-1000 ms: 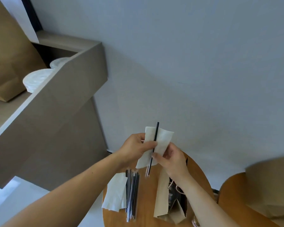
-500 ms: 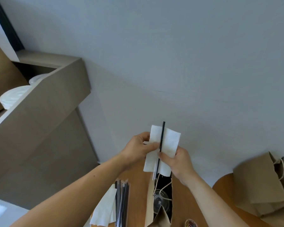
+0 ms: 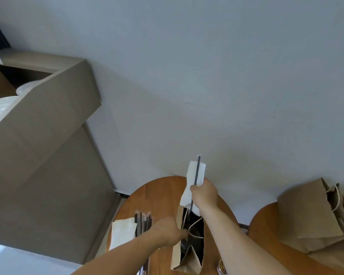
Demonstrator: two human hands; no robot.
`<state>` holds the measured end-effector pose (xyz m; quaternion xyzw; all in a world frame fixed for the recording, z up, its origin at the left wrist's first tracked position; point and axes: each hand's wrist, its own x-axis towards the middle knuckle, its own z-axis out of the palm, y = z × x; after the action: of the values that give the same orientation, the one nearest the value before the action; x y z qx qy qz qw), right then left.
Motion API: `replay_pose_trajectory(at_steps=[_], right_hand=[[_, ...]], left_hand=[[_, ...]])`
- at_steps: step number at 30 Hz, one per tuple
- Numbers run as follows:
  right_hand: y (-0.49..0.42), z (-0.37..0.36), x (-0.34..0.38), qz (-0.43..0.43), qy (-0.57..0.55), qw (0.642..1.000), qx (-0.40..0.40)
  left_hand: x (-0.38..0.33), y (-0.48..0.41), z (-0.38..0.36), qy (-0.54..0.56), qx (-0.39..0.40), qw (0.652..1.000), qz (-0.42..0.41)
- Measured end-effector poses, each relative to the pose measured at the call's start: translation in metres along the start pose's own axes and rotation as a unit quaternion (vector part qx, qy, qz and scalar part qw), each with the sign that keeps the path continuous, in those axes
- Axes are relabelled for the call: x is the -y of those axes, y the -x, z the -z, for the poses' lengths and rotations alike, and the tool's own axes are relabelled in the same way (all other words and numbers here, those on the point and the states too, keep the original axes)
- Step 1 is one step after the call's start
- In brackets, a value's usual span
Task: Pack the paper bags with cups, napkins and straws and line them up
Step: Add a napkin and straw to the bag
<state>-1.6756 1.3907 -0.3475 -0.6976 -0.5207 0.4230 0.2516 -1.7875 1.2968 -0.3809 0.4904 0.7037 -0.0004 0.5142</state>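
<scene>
An open brown paper bag (image 3: 178, 255) stands on the round wooden table (image 3: 159, 195), a clear cup lid showing dark inside it. My right hand (image 3: 205, 193) holds a white napkin (image 3: 195, 175) and a black straw (image 3: 197, 169) together above the bag's mouth, the straw's lower end dipping into the opening. My left hand (image 3: 167, 233) grips the bag's left rim by its handle. Loose black straws (image 3: 143, 223) and a stack of napkins (image 3: 122, 233) lie on the table to the left.
Other brown paper bags (image 3: 310, 215) sit on a second wooden table at the right. A grey shelf unit (image 3: 48, 120) at the left holds white cup lids (image 3: 0, 110). A pale wall fills the background.
My left hand let go of the napkin and dropped to the bag's rim. My right hand now holds napkin and straw alone, lowering them toward the bag's opening.
</scene>
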Motion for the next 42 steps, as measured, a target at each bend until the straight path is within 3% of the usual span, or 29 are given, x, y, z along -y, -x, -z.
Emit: replay_pose_trajectory(at_steps=[7, 12, 20, 27, 35, 38, 42], right_hand=[[0.024, 0.003, -0.031, -0.024, 0.137, 0.988, 0.061], [0.049, -0.008, -0.066, -0.017, 0.107, 0.986, 0.128], [0.022, -0.049, -0.114, -0.096, 0.246, 0.944, 0.196], [-0.004, -0.074, -0.134, -0.142, 0.33, 0.918, 0.168], [0.01, -0.06, -0.116, -0.079, 0.353, 0.924, 0.124], [0.019, -0.045, -0.089, -0.013, 0.325, 0.937, 0.129], [0.032, -0.015, -0.048, 0.061, 0.341, 0.926, 0.151]], left_hand=[[0.012, -0.007, 0.001, 0.043, -0.043, 0.998, 0.007], [0.014, -0.007, 0.0, 0.094, -0.043, 0.995, 0.003], [0.03, -0.006, -0.002, 0.114, -0.049, 0.992, 0.011], [0.045, -0.006, -0.013, 0.105, -0.062, 0.991, 0.06], [0.041, -0.01, -0.014, 0.132, -0.057, 0.989, 0.022], [0.038, -0.008, -0.014, 0.135, -0.051, 0.99, 0.009], [0.034, -0.006, -0.013, 0.115, -0.04, 0.992, -0.031]])
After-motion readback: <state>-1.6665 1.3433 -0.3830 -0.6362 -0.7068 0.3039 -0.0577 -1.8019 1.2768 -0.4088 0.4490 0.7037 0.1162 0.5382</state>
